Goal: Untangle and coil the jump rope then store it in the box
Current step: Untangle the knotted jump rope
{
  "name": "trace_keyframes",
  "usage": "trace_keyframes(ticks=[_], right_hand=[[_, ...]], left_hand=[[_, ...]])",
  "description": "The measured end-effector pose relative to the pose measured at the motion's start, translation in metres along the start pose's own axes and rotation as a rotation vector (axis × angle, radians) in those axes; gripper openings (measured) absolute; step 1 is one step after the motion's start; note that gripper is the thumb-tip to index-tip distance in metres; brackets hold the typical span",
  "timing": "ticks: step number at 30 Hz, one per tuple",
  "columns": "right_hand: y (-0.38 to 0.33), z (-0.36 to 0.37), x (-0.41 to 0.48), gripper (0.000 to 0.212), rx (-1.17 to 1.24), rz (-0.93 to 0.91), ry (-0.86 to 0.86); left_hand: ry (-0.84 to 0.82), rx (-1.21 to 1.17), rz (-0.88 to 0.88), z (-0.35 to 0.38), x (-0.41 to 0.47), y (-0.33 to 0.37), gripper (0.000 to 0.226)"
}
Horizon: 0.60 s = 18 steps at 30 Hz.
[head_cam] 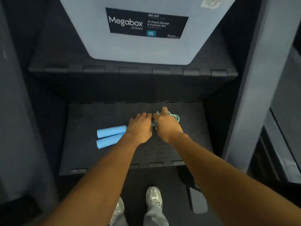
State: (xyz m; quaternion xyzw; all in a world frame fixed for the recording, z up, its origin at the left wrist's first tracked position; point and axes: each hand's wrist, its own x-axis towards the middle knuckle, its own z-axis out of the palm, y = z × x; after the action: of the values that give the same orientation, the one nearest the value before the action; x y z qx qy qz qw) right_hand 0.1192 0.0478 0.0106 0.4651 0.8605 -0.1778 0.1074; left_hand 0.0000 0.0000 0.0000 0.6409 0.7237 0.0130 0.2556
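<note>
Left hand (140, 128): mid black shelf (187, 144), fingers together, bent down onto cord; grip cannot tell.
Right hand (167, 126): just beside left hand at 3 o'clock, fingers curled round cord.
Teal jump rope cord (177, 117): bunched under both hands, loops showing at 2 o'clock.
Blue foam handles (111, 134): side by side, 9 o'clock of left hand.
Megabox storage box (141, 49): upper shelf, 12 o'clock.

Left grip (139, 128), right grip (166, 126), adjoining
</note>
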Motion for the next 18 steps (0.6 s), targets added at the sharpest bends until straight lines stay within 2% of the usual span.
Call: trace_keyframes(ticks=[4,11,18], right_hand=[[-0.008,-0.020,-0.009,0.039,-0.060,-0.076,0.134],[-0.037,-0.082,-0.038,0.031,-0.062,-0.220,0.352],[-0.074,-0.179,-0.091,0.030,0.087,-0.343,0.565]], left_hand=[[0.038,-0.165,-0.009,-0.019,-0.013,0.000,0.029],[0.159,-0.143,0.062,-0.085,-0.058,0.001,0.021],[0.225,-0.595,0.102,-0.192,-0.135,0.032,0.021]])
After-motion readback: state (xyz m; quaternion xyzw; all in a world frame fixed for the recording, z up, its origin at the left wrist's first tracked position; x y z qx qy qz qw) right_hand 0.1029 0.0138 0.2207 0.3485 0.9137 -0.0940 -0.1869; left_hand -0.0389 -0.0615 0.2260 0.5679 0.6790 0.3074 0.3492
